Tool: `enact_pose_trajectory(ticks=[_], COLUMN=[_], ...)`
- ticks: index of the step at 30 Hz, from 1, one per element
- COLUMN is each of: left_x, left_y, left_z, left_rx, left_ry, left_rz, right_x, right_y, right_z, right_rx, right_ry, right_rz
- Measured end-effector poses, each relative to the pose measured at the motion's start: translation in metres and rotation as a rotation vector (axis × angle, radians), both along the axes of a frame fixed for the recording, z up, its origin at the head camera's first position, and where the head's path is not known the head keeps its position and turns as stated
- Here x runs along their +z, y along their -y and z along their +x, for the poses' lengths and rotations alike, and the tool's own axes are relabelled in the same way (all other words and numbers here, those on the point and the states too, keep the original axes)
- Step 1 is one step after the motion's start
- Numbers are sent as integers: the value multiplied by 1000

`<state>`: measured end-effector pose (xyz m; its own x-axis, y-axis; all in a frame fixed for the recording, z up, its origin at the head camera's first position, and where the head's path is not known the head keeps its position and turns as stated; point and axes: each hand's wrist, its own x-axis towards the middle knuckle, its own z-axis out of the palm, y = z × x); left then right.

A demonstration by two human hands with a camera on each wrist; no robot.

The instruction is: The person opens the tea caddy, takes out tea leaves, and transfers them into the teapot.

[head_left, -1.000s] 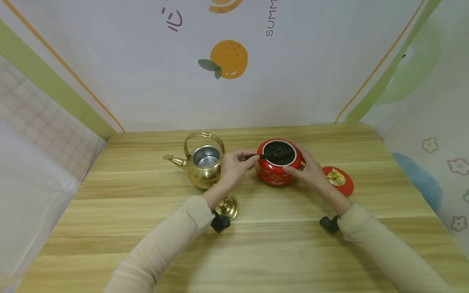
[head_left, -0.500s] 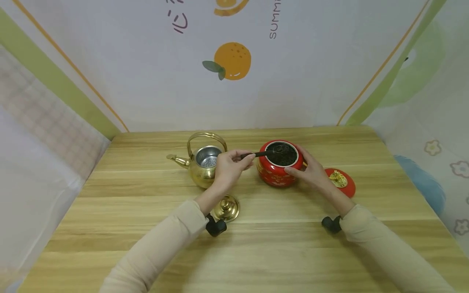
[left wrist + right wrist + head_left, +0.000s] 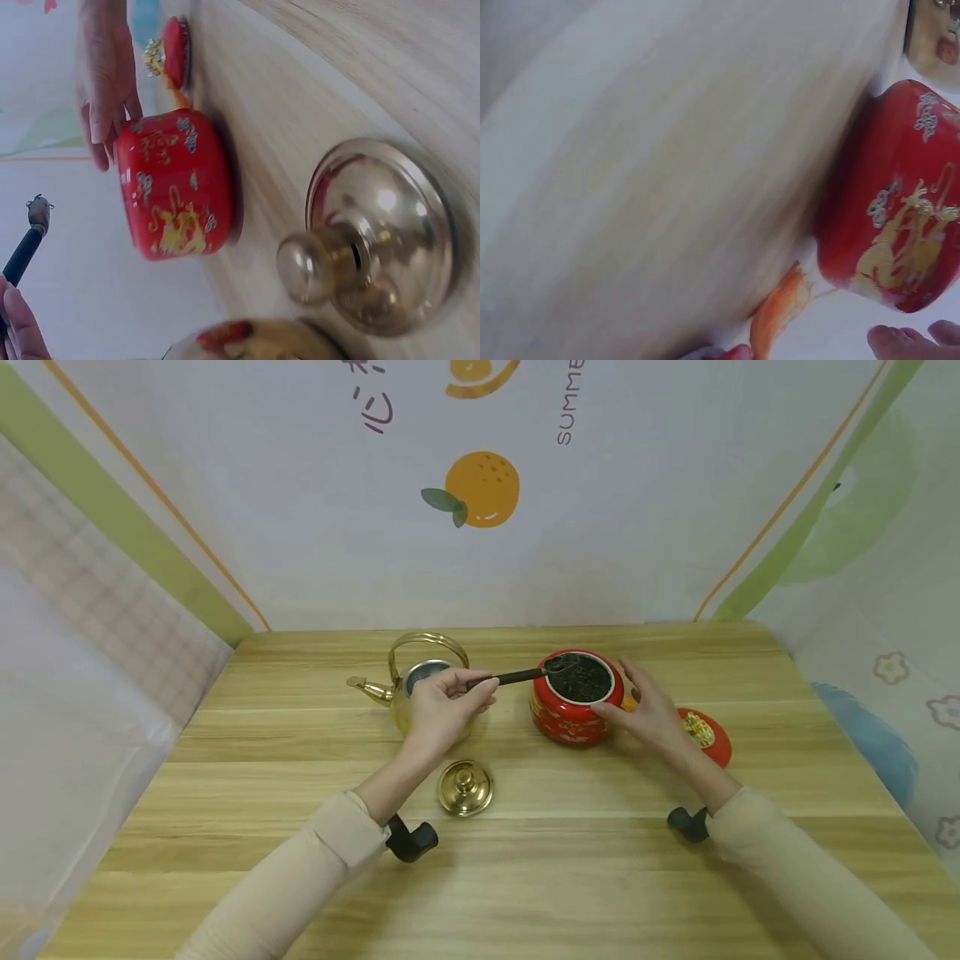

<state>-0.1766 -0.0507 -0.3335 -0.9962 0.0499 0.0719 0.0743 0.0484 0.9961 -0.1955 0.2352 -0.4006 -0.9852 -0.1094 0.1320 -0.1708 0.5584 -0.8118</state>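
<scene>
- Pinching the spoon (image 3: 517, 677) in the left hand (image 3: 442, 702), close to the kettle (image 3: 401, 714).
- Pointing its long axis rightward, between both hands — far end over the left rim of the jar (image 3: 573, 725).
- Curving the right hand (image 3: 648, 708) beside the jar — cannot tell whether gripping.

Shines as smooth, polished gold-toned metal on the kettle (image 3: 402, 716) and the knobbed lid (image 3: 466, 788). Gleams glossy and ceramic-looking across the red jar (image 3: 572, 720), with a like sheen on the red cover (image 3: 718, 743). Looks matt and dark along the spoon handle (image 3: 519, 677), dry and rough over the leaves (image 3: 582, 683), fibrous in the orange tassel (image 3: 778, 309). Shows smooth wood grain on the table (image 3: 570, 877), dull plastic-looking black on the wrist mounts (image 3: 411, 842), matt cloth in the sleeves (image 3: 296, 877) and the wall hanging (image 3: 315, 552).
</scene>
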Motion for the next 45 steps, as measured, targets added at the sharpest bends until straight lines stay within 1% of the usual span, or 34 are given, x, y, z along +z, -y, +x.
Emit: enact_pose_trajectory(ticks=[4, 6, 8, 10, 12, 14, 19, 23, 26, 30, 35, 41, 45], left_x=[5, 8, 10, 11, 12, 13, 12, 12, 10, 7, 5, 4, 4], left_y=[19, 28, 38, 47, 56, 65, 84, 96, 105, 113, 123, 130, 133], left_z=[9, 13, 17, 21, 25, 30, 38, 42, 44, 44, 41, 37, 33], left_rx=[17, 27, 39, 56, 72, 85, 129, 164, 187, 220, 245, 254, 258], left_ry=[-23, -32, -35, -34, -35, -40, -35, -6, 5, 13, 29, 35, 31], left_rz=[23, 39, 44, 40, 20, 7, 10, 17, 24, 27, -2, -80, -142], right_x=[7, 12, 18, 22, 24, 25, 25, 22, 17, 10, 7, 5, 4], right_y=[7, 14, 23, 34, 45, 55, 79, 96, 108, 124, 141, 154, 162], right_z=[5, 8, 10, 11, 11, 11, 10, 6, 1, -9, -19, -30, -35], right_rx=[-14, -10, 9, 35, 66, 98, 158, 183, 211, 246, 273, 306, 318], right_ry=[-78, -132, -197, -254, -279, -260, -164, -134, -113, -79, -39, 4, 18], right_rz=[-22, -64, -103, -112, -115, -115, -161, -165, -194, -215, -202, -191, -179])
